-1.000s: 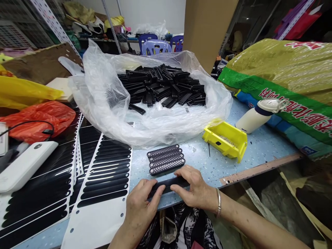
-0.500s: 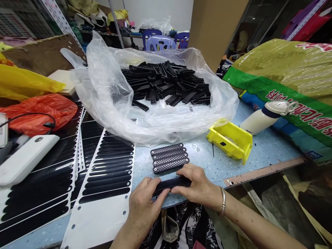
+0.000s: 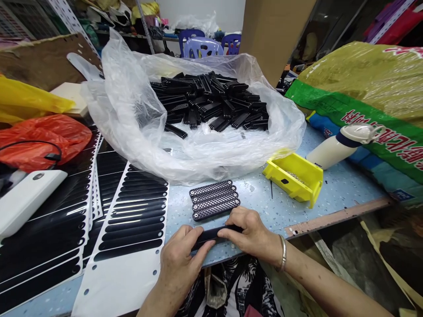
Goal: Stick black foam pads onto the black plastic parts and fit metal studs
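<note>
A: Grip?
B: Left hand (image 3: pixel 178 254) and right hand (image 3: pixel 254 231) both pinch one black bar (image 3: pixel 209 235), an end each. Long axis crosswise, right end slightly farther out.
A: Patterned bars (image 3: pixel 215 200)?
B: Flat on the table (image 3: pixel 256 196) just beyond, roughly parallel; right hand nearer.

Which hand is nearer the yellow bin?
Right. The right hand is left of the yellow bin and nearer the camera, apart from it; the left hand is farther left, on the black bar's other end.
</note>
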